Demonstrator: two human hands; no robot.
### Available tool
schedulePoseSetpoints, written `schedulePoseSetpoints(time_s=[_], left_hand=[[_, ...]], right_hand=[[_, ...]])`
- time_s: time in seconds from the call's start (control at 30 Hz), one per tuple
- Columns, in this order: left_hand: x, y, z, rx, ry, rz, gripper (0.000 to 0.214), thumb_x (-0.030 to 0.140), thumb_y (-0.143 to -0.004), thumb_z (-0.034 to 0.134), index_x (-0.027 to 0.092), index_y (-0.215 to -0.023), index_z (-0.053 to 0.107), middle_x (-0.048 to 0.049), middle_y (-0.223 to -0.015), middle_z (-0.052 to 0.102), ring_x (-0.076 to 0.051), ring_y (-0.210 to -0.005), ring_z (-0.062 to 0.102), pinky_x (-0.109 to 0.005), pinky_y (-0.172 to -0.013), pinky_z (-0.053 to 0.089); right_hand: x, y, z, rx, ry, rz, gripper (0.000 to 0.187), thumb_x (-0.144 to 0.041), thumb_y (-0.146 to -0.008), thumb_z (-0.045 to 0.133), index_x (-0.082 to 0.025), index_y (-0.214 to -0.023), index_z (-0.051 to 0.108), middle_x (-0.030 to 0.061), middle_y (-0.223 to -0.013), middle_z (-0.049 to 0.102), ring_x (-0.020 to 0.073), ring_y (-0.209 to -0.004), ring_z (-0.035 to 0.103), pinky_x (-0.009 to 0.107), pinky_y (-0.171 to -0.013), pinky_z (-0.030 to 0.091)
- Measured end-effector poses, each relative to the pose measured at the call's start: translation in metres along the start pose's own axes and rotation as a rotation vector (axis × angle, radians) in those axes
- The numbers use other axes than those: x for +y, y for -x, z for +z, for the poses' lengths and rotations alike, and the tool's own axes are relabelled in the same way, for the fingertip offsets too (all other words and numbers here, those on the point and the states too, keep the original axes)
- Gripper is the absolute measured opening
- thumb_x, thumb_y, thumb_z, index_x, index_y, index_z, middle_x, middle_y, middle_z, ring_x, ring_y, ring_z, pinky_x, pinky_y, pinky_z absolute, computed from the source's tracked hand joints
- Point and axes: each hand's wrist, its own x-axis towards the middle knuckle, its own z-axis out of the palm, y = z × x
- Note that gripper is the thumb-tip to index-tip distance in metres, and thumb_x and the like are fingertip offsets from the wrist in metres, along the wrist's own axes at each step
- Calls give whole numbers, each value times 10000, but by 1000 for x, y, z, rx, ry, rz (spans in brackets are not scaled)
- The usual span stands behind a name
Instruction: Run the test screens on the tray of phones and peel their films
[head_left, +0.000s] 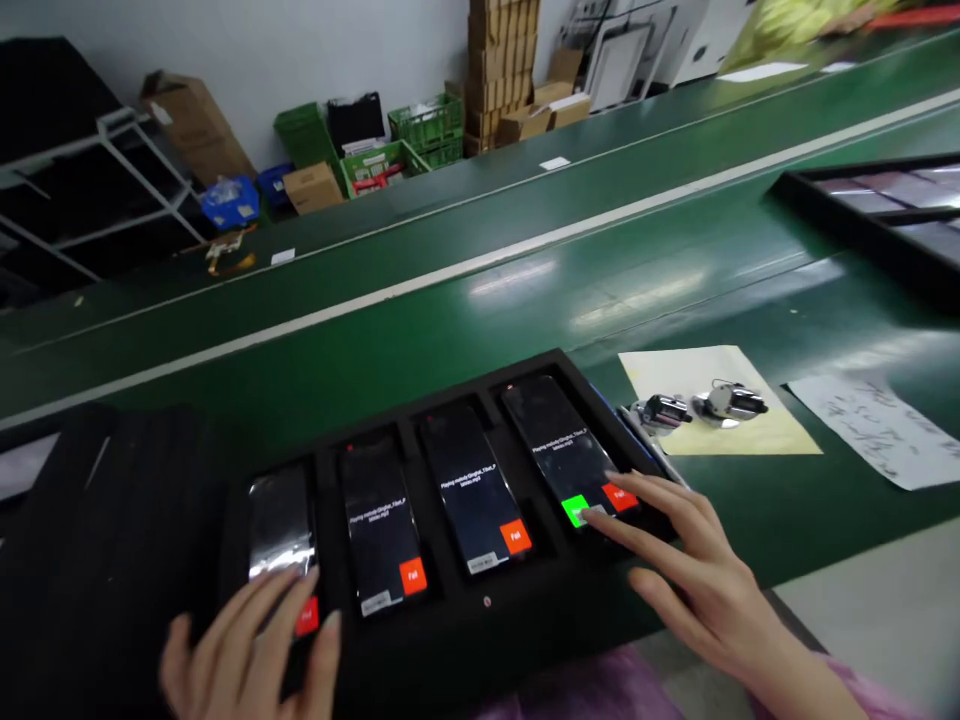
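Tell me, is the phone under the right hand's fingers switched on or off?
On. The rightmost phone shows white text plus a green and a red button, and the right hand has a fingertip on its lower edge.

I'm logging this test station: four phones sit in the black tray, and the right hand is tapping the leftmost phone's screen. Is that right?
Not quite. In the head view the right hand has its fingertips on the rightmost phone, by its green and red buttons. The left hand is the one on the leftmost phone. Four phones do sit in the black tray.
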Motion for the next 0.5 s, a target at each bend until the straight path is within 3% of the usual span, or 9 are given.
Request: schedulePoseSetpoints(time_s=[0.03, 0.13, 0.33, 0.5], left_hand=[[19, -2, 4, -30, -23, 119, 441, 353, -913, 760, 306, -1347, 696, -92, -1268, 726, -338, -1194, 656, -672, -1292, 192], [49, -9, 16, -106, -13, 212, 401, 345, -996, 666, 232, -1380, 647, -128, -1298, 705, -307, -1217, 645, -607, -1312, 200], [47, -5, 18, -177, 11, 253, 410, 406, -1060, 590, 154, -1381, 629, -153, -1340, 677, -298, -1312, 588, -564, -1333, 150], [46, 3, 10, -178, 15, 245, 397, 374, -1073, 572, 101, -1353, 644, -180, -1333, 658, -300, -1304, 576, -565, -1326, 168]], right_hand=[[-1, -2, 1, -21, 12, 3, 262, -328, -1047, 572, -233, -1195, 767, 140, -1440, 628, 315, -1342, 585, 469, -986, 595], [-10, -14, 4, -7, -18, -1, 229, -249, -1034, 575, -207, -1149, 769, 140, -1468, 618, 310, -1343, 587, 459, -997, 587], [-46, -41, 26, -94, -101, -258, 274, -375, -1070, 552, -225, -1123, 776, 130, -1378, 686, 290, -1295, 607, 537, -1088, 515], [-61, -53, 40, -96, -131, -330, 295, -391, -1082, 536, -214, -1112, 770, 121, -1332, 717, 266, -1247, 631, 505, -1118, 471]])
